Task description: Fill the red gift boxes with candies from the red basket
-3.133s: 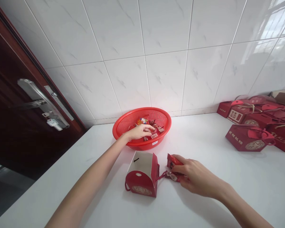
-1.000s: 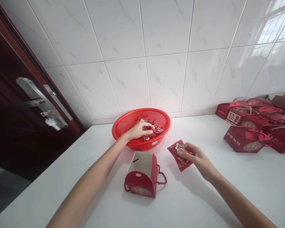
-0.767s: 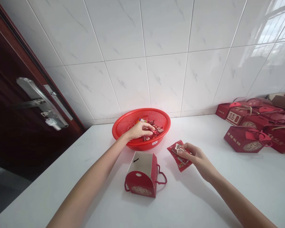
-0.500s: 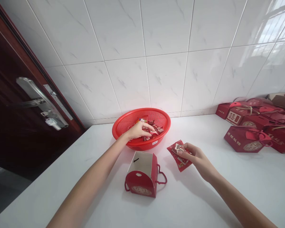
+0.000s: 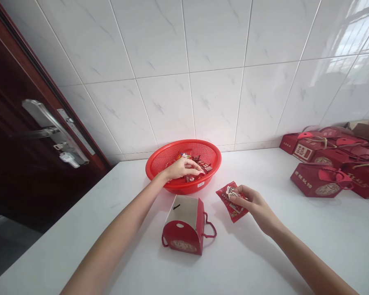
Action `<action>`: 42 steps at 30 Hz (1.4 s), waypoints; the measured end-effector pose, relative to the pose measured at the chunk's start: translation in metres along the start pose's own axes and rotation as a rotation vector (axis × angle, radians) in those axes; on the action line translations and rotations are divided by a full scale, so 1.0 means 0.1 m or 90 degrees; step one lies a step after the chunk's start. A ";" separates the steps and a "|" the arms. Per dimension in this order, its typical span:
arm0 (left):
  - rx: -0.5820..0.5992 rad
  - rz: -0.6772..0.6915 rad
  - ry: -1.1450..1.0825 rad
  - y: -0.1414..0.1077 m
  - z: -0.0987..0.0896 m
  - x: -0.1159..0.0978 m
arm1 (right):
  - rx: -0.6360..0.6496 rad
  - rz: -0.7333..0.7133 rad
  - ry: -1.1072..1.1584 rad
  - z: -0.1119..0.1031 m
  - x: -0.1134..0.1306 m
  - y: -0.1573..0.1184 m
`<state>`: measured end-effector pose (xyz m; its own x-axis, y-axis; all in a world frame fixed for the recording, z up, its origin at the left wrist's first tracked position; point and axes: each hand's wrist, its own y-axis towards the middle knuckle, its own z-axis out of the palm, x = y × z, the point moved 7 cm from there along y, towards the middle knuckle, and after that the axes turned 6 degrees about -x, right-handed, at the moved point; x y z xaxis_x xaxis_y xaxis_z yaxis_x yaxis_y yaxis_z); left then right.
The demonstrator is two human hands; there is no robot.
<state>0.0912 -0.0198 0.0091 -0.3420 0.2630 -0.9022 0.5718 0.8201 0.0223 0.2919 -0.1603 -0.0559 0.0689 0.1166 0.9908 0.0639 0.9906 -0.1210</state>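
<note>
My left hand reaches into a red plastic colander of wrapped candies. Its thumb and fingers are pinched on a small red-and-white wrapped candy, mostly hidden by the fingers. To the right, my right hand grips red candy packets with pale lettering, just above the table; how many overlap there I cannot tell. Between my forearms stands a red gift box, its lid side raised and pale inside face showing, with a red cord handle hanging at its right side.
Several red gift boxes with cord handles crowd the table's right side against the tiled wall. On the left is a dark red door with a metal handle and keys. The white table carries everything.
My left hand's fingertips have shifted slightly to the right in the colander with the small candy. My right hand and its packets stay almost still.
</note>
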 end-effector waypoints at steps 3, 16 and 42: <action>-0.008 0.013 0.001 0.00 -0.01 -0.01 | -0.004 0.001 0.003 0.00 0.00 0.00; -0.061 0.065 -0.045 -0.01 -0.08 -0.05 | -0.004 -0.022 0.020 -0.01 -0.05 0.03; 0.171 0.148 0.166 -0.37 0.67 -0.49 | -0.043 -0.080 0.114 0.12 0.00 -0.05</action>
<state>0.1366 -0.0976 0.0240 -0.3387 0.5729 -0.7463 0.8175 0.5719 0.0681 0.2801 -0.1645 -0.0550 0.2310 -0.0277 0.9726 0.1489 0.9888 -0.0072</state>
